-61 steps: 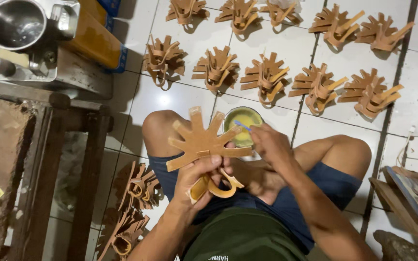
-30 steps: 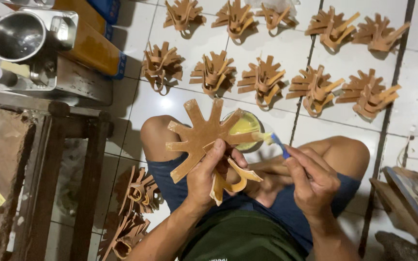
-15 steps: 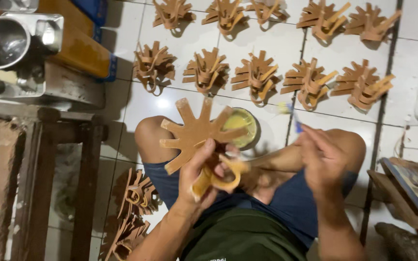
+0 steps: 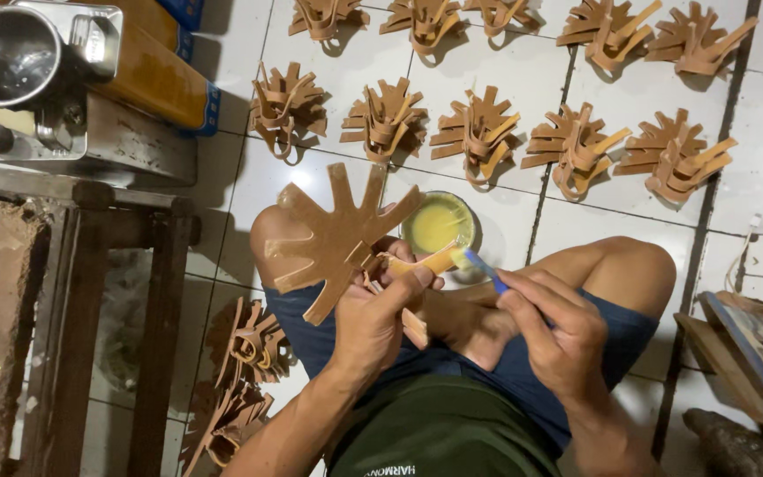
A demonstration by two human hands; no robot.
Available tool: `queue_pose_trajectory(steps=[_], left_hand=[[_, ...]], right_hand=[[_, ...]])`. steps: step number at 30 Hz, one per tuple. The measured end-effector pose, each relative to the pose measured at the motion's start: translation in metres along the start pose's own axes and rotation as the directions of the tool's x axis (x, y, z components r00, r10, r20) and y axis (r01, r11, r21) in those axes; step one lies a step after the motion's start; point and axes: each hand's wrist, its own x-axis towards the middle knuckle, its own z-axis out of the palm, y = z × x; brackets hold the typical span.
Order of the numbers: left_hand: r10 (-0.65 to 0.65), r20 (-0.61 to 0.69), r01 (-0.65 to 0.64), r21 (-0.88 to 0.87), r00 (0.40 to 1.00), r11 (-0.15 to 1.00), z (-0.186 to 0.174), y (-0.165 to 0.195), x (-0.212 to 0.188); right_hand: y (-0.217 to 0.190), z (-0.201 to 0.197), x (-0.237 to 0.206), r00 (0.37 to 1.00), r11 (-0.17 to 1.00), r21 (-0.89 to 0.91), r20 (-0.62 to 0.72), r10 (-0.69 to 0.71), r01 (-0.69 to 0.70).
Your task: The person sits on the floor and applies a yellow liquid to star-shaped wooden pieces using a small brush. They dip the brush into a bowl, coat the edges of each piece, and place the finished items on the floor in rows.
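A seated person's left hand (image 4: 373,322) grips a brown star-shaped cutout (image 4: 333,238) above the lap, one strip bent toward the right hand (image 4: 558,331), which pinches a blue-handled brush (image 4: 480,265) loaded with yellow glue. Best practice, arguably: a thin, even coat along the strip only. One glue bowl (image 4: 439,223) sits just beyond; ten finished pieces (image 4: 479,132) line the far floor tiles (image 4: 523,212).

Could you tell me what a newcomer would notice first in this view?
Probably the rows of folded brown cut-out pieces laid across the white tiled floor at the top. Then, at centre, the left hand holding a flat star-shaped brown piece, while the right hand brushes yellow glue from the small bowl onto one strip.
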Motion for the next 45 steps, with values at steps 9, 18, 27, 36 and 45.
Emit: queue_pose_trajectory(steps=[9,18,27,36,45], left_hand=[[0.013,0.029,-0.012,-0.026,0.999,1.0,0.001,0.001,0.0],[-0.103,0.0,0.103,-0.117,0.995,0.988,-0.031,-0.013,0.015],[-0.264,-0.15,0.192,-0.376,0.953,0.906,-0.053,-0.042,0.039],[-0.002,-0.043,-0.016,-0.408,0.999,0.913,-0.126,-0.04,0.052],[-0.036,-0.038,0.023,-0.304,0.999,0.952,-0.178,-0.013,0.101]], right_hand=[[-0.013,-0.007,0.009,1.0,0.99,-0.141,-0.018,0.024,-0.026],[0.094,-0.006,0.017,0.928,0.936,0.201,-0.184,0.324,-0.288],[0.174,-0.029,0.041,0.853,0.89,0.096,-0.256,0.454,-0.445],[0.198,-0.02,0.134,0.965,0.987,0.012,-0.207,0.159,-0.16],[0.197,0.004,0.322,0.979,0.937,-0.307,-0.058,-0.194,0.168]])
